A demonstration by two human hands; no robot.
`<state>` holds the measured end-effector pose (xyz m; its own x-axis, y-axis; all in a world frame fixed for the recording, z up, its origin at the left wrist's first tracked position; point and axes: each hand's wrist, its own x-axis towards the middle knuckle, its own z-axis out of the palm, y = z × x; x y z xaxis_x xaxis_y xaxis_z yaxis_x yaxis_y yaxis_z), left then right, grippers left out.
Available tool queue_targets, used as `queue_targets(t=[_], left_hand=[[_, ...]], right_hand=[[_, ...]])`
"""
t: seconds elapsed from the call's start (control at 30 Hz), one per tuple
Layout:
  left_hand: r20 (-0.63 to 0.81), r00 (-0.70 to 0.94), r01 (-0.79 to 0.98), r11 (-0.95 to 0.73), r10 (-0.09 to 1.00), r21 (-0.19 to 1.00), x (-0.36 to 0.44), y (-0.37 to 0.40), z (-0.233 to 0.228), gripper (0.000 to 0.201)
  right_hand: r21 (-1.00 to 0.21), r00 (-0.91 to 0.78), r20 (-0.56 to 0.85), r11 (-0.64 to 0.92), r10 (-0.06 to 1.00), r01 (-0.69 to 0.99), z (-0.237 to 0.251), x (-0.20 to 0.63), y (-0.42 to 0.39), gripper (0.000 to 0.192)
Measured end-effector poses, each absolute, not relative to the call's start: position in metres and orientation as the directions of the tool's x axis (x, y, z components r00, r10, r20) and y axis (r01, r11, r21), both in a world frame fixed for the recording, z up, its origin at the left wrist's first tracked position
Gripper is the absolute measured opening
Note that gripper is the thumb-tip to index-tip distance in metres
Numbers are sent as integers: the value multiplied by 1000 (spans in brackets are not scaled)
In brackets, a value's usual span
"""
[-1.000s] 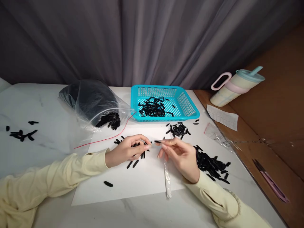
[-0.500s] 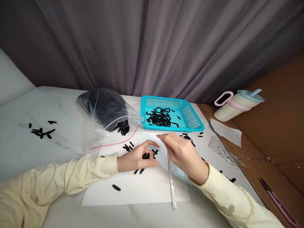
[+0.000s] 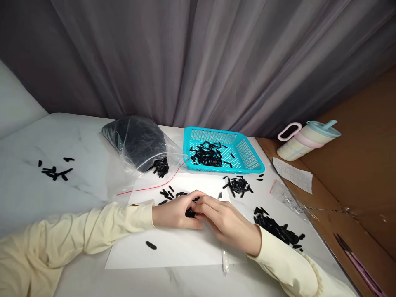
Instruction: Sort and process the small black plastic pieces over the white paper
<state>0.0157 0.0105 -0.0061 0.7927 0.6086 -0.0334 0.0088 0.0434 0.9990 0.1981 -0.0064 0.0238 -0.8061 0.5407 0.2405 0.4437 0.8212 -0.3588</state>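
Note:
My left hand (image 3: pixel 177 212) rests on a white sheet of paper (image 3: pixel 179 253), curled around several small black elongated pieces (image 3: pixel 189 213). My right hand (image 3: pixel 230 222) meets it from the right, its bent fingers touching the left fingers and the pieces; what sits between its fingertips is hidden. Loose pieces (image 3: pixel 167 194) lie just beyond the left hand, and a single piece (image 3: pixel 151 245) lies nearer me. Under the right hand, a narrow clear plastic strip (image 3: pixel 225 260) pokes out. Past it lies a small pile of the same pieces (image 3: pixel 239 186).
A turquoise basket (image 3: pixel 225 170) holds more black pieces. To its left lies a clear zip bag (image 3: pixel 139 142) full of dark material. A larger pile (image 3: pixel 276 229) is beside my right sleeve. Tweezers (image 3: pixel 359 264), a small bag (image 3: pixel 286 196) and a tumbler (image 3: pixel 305 142) are at right.
My right hand has moved left and down from near the basket to my left hand's fingers. This uncovers the piles on the right. My left hand stays nearly in place.

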Motion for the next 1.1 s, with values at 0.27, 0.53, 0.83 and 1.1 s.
queue_targets(t=[0.27,0.53,0.83,1.1], left_hand=[[-65,845,96,-30,531,995,15,11,-4,49],[-92,827,138,-41,555,990,14,14,-6,46],[-88,747,165,-56,659,985,14,13,-1,35],[-87,737,152,-40,670,988,12,13,3,37]], right_hand=[[-627,-659,323,675,679,388,8,202,-19,13],[-831,-439,291,452,850,323,1,200,-23,10],[-947,-325,-187,-258,927,-192,-4,195,-24,21],[-904,-394,-192,-319,899,-286,-5,197,-21,20]])
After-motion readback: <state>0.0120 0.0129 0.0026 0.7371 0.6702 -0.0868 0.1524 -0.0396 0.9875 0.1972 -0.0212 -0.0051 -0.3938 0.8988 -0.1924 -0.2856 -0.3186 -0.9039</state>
